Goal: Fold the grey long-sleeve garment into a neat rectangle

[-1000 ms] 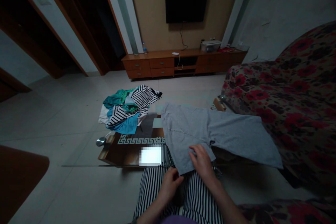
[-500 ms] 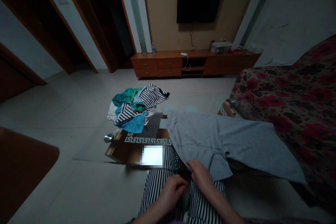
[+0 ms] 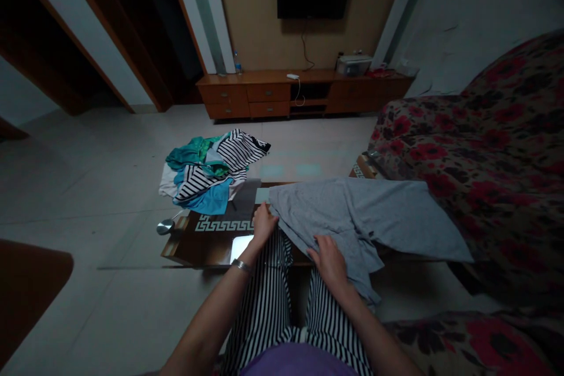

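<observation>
A grey cotton T-shirt (image 3: 365,217) lies spread across my lap and the coffee table, its far side reaching toward the sofa. My left hand (image 3: 264,226) pinches the shirt's left edge at the table. Lower down, my right hand (image 3: 328,261) grips a bunched fold of the same shirt above my knee. Black-and-white striped trousers (image 3: 264,299) cover my legs beneath both hands. A heap of folded and loose clothes (image 3: 207,173) in teal, blue, white and stripes lies beyond my left hand.
A glass-topped coffee table (image 3: 207,241) with a patterned wooden shelf holds a glowing phone (image 3: 241,248) near my left wrist. A red-flowered sofa (image 3: 462,158) fills the right side. A low wooden TV cabinet (image 3: 282,94) stands against the far wall.
My left hand has moved up and left onto the shirt's edge. The shirt now lies gathered closer to me, and the view has tilted slightly downward.
</observation>
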Motion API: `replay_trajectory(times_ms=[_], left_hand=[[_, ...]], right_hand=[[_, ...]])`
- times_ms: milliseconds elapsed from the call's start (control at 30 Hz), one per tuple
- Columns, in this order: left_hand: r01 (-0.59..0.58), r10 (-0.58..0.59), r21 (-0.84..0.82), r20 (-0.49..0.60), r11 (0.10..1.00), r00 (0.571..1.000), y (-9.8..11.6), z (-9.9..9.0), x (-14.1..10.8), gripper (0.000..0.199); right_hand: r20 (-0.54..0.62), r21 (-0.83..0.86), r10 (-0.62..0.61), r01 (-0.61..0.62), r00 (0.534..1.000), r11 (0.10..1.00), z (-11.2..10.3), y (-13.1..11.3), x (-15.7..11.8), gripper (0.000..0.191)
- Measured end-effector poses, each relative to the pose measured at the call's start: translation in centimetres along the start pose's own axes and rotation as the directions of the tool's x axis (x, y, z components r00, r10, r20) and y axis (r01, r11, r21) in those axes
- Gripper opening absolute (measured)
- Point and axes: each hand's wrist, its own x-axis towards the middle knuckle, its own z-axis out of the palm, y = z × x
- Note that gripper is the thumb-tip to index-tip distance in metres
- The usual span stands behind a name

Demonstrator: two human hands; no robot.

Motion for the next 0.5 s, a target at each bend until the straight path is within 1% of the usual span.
replay_trajectory(times_ms=[67,133,233,300,400,500], left_hand=[[0.003,-0.003,0.009,0.027,1.0,1.0,0.2,-0.1,1.1,0.061],[0.006,-0.006,0.014,0.051,1.0,0.999,-0.2,-0.6,1.8,0.055],[0.011,-0.013,0.022,0.062,1.0,0.998,-1.0,-1.4,2.4,0.045],[0.017,-0.018,0.028,0.058,0.999,0.998,-1.3,-1.8,2.6,0.04],[0.027,-0.029,0.032,0.045,0.999,0.999,-1.3,-2.0,2.7,0.039],[0.029,-0.03,0.033,0.032,0.999,0.999,-1.3,-2.0,2.8,0.038]], right_hand=[[-0.006,0.016,0.028,-0.028,1.0,0.999,0.9,-0.2,0.6,0.024],[-0.008,0.076,0.032,-0.032,0.999,0.997,1.0,0.2,0.6,0.02],[-0.007,0.181,-0.04,0.04,0.999,0.983,0.3,0.9,0.0,0.015],[-0.005,0.221,-0.104,0.103,0.995,0.97,-0.2,0.9,-0.6,0.014],[-0.007,0.24,-0.159,0.156,0.987,0.958,-0.4,0.0,-1.3,0.014],[0.008,0.217,-0.173,0.167,0.985,0.962,0.3,-1.0,-1.9,0.015]])
